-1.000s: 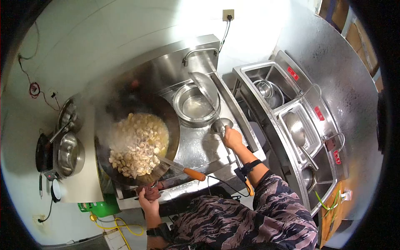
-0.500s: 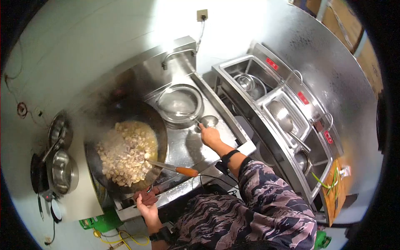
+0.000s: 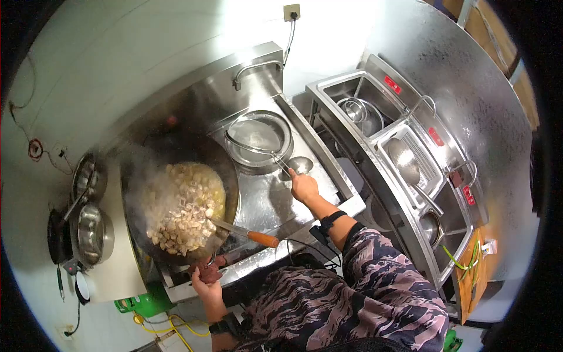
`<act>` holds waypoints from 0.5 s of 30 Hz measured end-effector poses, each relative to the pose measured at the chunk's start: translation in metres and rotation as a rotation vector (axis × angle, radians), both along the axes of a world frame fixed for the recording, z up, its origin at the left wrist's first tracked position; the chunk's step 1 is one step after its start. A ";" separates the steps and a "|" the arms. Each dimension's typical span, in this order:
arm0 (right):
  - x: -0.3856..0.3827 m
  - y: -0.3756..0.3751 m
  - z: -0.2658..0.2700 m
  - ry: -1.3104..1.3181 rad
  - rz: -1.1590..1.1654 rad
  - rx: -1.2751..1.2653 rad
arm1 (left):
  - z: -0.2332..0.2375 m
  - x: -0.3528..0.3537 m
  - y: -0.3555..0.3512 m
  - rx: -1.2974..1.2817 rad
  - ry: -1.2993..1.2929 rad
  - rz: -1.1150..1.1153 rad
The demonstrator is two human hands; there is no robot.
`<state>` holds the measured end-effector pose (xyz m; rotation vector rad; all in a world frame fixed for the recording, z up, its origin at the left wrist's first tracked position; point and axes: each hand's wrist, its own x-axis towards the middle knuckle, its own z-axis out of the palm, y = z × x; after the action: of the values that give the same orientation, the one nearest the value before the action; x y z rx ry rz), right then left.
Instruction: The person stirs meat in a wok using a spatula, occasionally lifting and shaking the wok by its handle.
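Steam rises from a large dark wok (image 3: 231, 176) on the stove, full of chopped pale pieces (image 3: 185, 214) in yellowish liquid. My left hand (image 3: 206, 287) is closed on a brown cloth (image 3: 206, 271) at the wok's near rim. A spatula with an orange wooden handle (image 3: 263, 239) rests in the wok, untouched. My right hand (image 3: 304, 186) is closed around the thin handle of a strainer (image 3: 249, 144), which is tilted up over a round metal basin (image 3: 258, 167). Beside that hand lies a small metal bowl or ladle (image 3: 302, 165).
To the right stands a steel sink unit (image 3: 378, 170) with bowls, a white basket (image 3: 431, 161) and a perforated ladle (image 3: 404, 159). Green stalks lie on a wooden board (image 3: 469, 287). Metal bowls (image 3: 91, 233) sit at the left; a green gas cylinder (image 3: 146, 304) is below.
The strainer's rim has lifted and tilted over the basin in my right hand. The view has shifted slightly. My left hand stays at the wok's rim with the cloth.
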<state>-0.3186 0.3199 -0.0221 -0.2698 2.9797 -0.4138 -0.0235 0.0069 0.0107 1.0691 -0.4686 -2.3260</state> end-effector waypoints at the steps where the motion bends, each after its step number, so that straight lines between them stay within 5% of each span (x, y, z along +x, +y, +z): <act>1: 0.000 0.004 0.000 -0.053 -0.012 -0.051 | -0.006 0.003 -0.003 -0.034 -0.009 -0.018; 5: 0.009 0.013 0.003 0.077 -0.080 -0.202 | -0.055 0.028 -0.036 -0.136 0.137 -0.240; 7: 0.012 0.020 -0.006 0.116 -0.054 -0.254 | -0.030 0.017 -0.010 -0.238 0.093 -0.292; 9: 0.012 0.028 0.002 -0.054 -0.091 -0.366 | -0.036 0.026 -0.004 -0.819 -0.405 -0.217; 10: 0.009 0.037 -0.001 -0.054 -0.102 -0.368 | -0.033 0.036 -0.004 -1.398 -0.486 -0.402; 11: 0.007 0.047 -0.003 -0.193 -0.150 -0.611 | -0.035 0.032 -0.010 -1.403 -0.480 -0.407; 13: 0.003 0.065 0.006 -0.479 -0.236 -1.101 | -0.030 0.020 -0.020 -0.226 -0.108 -0.138; 15: 0.003 0.094 0.017 -0.568 -0.390 -1.501 | -0.027 0.021 -0.021 -0.227 -0.112 -0.207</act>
<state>-0.3154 0.4141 -0.0051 0.2908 1.6051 -2.1828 -0.0022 -0.0136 -0.0162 1.0866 -0.9024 -2.3251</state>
